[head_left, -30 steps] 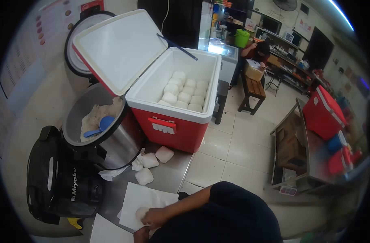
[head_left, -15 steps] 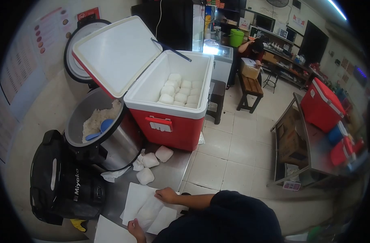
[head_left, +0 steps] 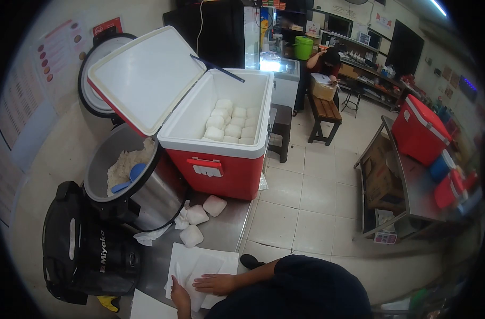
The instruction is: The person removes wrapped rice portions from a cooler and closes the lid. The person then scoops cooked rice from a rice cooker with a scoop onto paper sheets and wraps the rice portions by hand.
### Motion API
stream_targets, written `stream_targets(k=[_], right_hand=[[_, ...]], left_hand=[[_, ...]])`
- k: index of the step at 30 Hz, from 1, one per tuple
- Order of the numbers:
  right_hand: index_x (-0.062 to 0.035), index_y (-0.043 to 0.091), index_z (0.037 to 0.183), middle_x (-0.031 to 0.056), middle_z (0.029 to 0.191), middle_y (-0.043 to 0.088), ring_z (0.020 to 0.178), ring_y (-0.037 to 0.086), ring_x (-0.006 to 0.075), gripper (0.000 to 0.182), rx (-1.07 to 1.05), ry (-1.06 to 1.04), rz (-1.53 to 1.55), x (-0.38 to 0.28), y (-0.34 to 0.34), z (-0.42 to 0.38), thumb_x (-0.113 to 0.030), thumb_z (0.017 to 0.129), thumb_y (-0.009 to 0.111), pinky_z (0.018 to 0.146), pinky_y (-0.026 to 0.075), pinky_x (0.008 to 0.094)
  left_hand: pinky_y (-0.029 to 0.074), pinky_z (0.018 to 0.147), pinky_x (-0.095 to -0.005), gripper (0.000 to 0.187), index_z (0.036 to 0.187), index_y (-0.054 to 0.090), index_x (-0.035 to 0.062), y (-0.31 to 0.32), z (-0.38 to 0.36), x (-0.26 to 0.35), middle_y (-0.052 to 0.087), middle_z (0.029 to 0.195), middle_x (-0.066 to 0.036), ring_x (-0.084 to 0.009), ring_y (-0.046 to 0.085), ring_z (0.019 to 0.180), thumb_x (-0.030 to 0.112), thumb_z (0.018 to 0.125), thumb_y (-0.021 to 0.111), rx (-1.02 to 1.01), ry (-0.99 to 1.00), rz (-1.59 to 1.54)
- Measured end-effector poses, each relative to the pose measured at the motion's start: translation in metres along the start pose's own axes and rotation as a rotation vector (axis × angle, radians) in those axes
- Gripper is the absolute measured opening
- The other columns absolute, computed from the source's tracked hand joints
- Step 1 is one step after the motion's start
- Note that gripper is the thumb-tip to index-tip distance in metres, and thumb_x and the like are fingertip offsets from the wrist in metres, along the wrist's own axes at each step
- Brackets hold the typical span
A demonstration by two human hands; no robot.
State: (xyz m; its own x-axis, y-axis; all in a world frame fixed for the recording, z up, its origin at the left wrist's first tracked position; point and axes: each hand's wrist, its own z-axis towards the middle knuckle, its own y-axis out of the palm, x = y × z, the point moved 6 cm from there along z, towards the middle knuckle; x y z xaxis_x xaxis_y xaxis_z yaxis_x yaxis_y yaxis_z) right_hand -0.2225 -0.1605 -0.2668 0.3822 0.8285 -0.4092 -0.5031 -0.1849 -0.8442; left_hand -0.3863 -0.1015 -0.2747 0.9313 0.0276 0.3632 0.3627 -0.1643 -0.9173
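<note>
Thin white wrapping paper (head_left: 205, 266) lies over a stack of white sheets (head_left: 230, 260) at the front of the steel table. My left hand (head_left: 180, 295) grips the left edge of this paper between thumb and fingers. On the paper's right part, my right hand (head_left: 215, 284) rests flat, its fingers stretched out. Whether anything lies inside the paper is hidden by the hands. Just beyond are several white wrapped bundles (head_left: 191, 236), rounded and blocky. Similar bundles (head_left: 233, 129) are piled inside the open red cooler (head_left: 221, 175).
Left of the cooler stands an open cooker (head_left: 157, 196) of cooked rice (head_left: 128, 162) with a blue scoop (head_left: 137, 171). A black Miyako appliance (head_left: 101, 260) is nearer. At right, a steel table (head_left: 412, 181) holds more coolers. A person (head_left: 325, 64) sits by a wooden bench (head_left: 325, 110).
My right hand has moved from the paper's far edge down flat onto it. The bundle shape between my hands no longer shows. The view has shifted slightly.
</note>
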Motion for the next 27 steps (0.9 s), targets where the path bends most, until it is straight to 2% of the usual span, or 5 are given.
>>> stream_targets(k=[2,7,10,15,27], right_hand=[[-0.0012,0.026,0.137,0.0135,0.148,0.019,0.138,0.015,0.0285,0.064,-0.116,-0.013,0.002,-0.002,0.002,-0.003,-0.011,0.079,0.05,0.111,0.019,0.0439],[-0.002,0.023,0.139,0.0127,0.149,0.016,0.139,0.014,0.0284,0.068,-0.086,-0.024,-0.002,0.001,0.002,-0.002,-0.009,0.076,0.051,0.112,0.018,0.0442],[-0.0022,0.023,0.139,0.0128,0.149,0.017,0.139,0.014,0.0285,0.066,-0.106,-0.009,0.041,0.002,0.004,-0.003,-0.008,0.078,0.049,0.111,0.018,0.0444],[-0.0019,0.023,0.139,0.0128,0.149,0.017,0.138,0.016,0.0286,0.063,-0.043,-0.016,0.036,0.008,0.006,-0.005,-0.01,0.08,0.045,0.111,0.02,0.0434],[0.0004,0.036,0.131,0.0152,0.137,0.035,0.127,0.036,0.0322,0.051,0.032,-0.069,-0.072,0.016,0.006,0.01,-0.014,0.083,0.045,0.104,0.032,0.0404]], left_hand=[[0.05,0.08,-0.0408,0.055,0.132,0.038,-0.0022,0.002,0.005,-0.009,0.056,0.111,-0.027,-0.0393,0.06,0.097,0.003,0.08,0.055,0.07,0.06,-0.149],[0.05,0.075,-0.0391,0.055,0.131,0.04,-0.001,0.012,0.031,-0.018,0.061,0.101,-0.027,-0.0377,0.062,0.09,0.011,0.081,0.059,0.157,0.097,-0.468],[0.046,0.077,-0.0419,0.051,0.123,0.051,0.0043,-0.012,0.04,0.016,0.063,0.094,-0.02,-0.0335,0.061,0.085,0.017,0.076,0.065,0.06,0.072,-0.397],[0.034,0.083,-0.0421,0.013,0.078,0.063,0.0099,-0.036,0.04,0.053,0.062,0.081,-0.009,-0.0247,0.056,0.085,0.021,0.071,0.067,0.041,0.33,0.296],[0.045,0.066,-0.0457,0.006,0.075,0.057,0.0016,-0.033,-0.024,0.06,0.055,0.072,-0.017,-0.0359,0.055,0.072,0.007,0.076,0.057,0.073,0.655,0.05]])
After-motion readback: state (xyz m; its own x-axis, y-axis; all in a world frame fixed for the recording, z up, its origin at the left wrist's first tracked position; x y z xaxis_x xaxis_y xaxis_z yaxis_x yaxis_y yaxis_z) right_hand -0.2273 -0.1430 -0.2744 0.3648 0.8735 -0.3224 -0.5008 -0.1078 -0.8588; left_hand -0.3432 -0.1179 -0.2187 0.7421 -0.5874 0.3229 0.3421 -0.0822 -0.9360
